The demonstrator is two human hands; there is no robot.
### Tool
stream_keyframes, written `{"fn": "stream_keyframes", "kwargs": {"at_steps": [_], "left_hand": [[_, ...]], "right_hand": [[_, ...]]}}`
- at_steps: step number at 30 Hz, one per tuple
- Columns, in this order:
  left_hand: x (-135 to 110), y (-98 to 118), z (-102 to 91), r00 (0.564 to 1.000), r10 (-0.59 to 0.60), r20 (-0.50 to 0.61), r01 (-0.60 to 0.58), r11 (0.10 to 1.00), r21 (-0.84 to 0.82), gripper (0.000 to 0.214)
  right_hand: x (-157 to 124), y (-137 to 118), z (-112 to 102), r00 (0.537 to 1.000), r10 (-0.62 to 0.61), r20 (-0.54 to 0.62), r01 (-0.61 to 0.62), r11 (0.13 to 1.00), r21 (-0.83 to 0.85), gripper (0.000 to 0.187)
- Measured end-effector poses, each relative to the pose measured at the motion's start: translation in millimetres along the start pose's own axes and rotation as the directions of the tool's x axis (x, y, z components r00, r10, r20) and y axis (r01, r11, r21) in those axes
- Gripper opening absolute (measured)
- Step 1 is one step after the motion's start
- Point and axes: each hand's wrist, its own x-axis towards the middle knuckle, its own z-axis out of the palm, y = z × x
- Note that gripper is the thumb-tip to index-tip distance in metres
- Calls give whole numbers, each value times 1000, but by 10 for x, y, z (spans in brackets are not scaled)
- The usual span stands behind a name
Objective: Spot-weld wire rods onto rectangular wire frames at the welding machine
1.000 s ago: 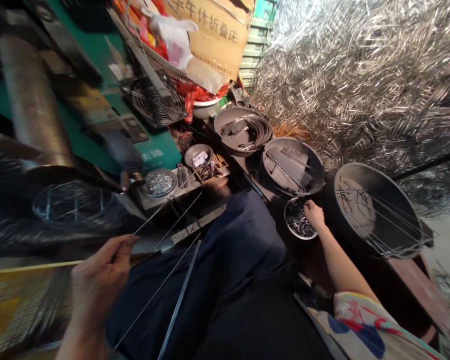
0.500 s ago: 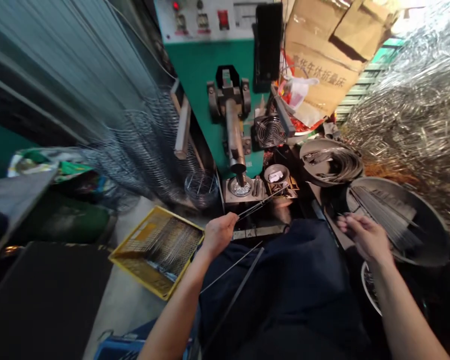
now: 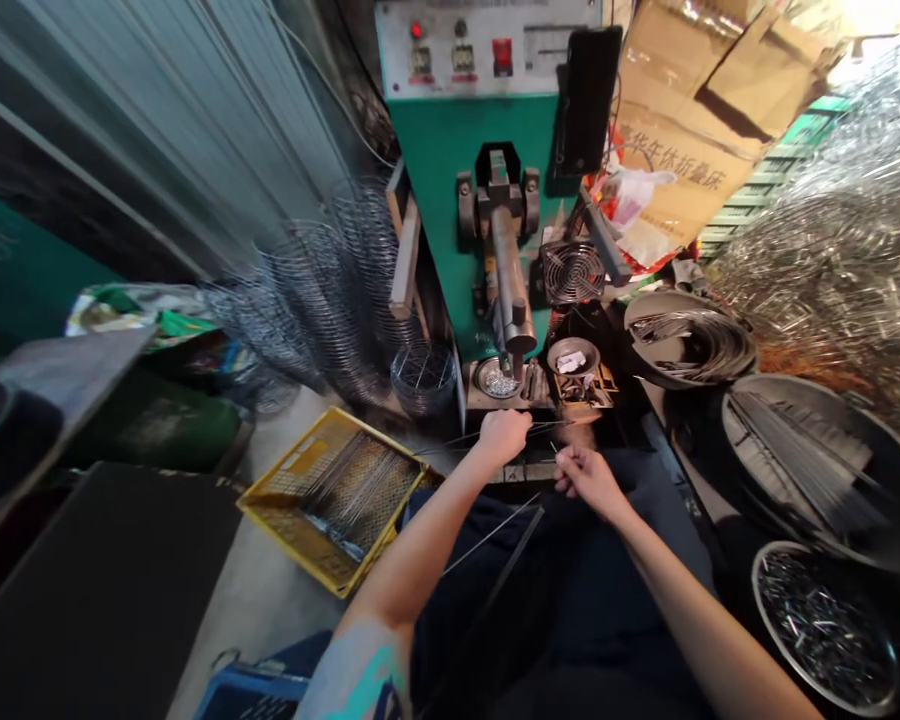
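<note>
My left hand (image 3: 504, 437) is closed around thin metal rods (image 3: 546, 424) that stick out on both sides of the fist, just in front of the green machine (image 3: 450, 200). Close by on the right, the fingertips of my right hand (image 3: 589, 480) pinch a small, thin piece of metal, too small to make out fully. Above my left hand, the machine's cylindrical metal arm (image 3: 511, 270) points down at a round dish (image 3: 490, 372) of shiny bits. Two more thin rods (image 3: 495, 535) lie across my dark-clothed lap.
At left sits a yellow crate (image 3: 300, 530) with rods inside, before stacked wire rings (image 3: 319, 300). On the right are a basin of curved wires (image 3: 645, 355), a basin of straight rods (image 3: 742, 440) and a bowl of small metal pieces (image 3: 825, 620). A cardboard box (image 3: 682, 130) leans behind.
My right hand has moved left from beside the basin of rods to near my left hand. My left hand has turned with its rods. The view has shifted left.
</note>
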Motion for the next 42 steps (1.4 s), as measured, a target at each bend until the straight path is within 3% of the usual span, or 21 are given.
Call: {"fn": "stream_keyframes", "kwargs": {"at_steps": [3, 8, 10, 12, 14, 20, 42], "left_hand": [[-121, -43, 39, 1000, 10, -17, -10, 1000, -27, 24], [-755, -206, 6, 987, -78, -140, 62, 991, -118, 33], [-978, -240, 11, 955, -125, -269, 57, 967, -248, 34], [-1130, -254, 22, 896, -177, -407, 1, 917, -398, 31], [-1216, -256, 26, 847, -221, -483, -49, 872, -486, 26], [-1274, -250, -2, 810, -258, -526, -82, 839, -538, 22], [-1140, -250, 19, 762, -296, -576, -68, 848, -525, 22]], "right_hand": [[-12, 82, -46, 998, 36, -45, -37, 999, -6, 46], [182, -46, 117, 997, 11, -72, -3, 994, 108, 41], [257, -172, 229, 997, -43, -63, 53, 984, 168, 40], [294, -318, 336, 994, -87, -59, 97, 974, 206, 40], [290, -463, 423, 993, -107, -58, 118, 966, 229, 40], [222, -716, 560, 989, -134, -55, 144, 951, 275, 40], [416, -811, 652, 985, -171, -14, 162, 900, 405, 37]]}}
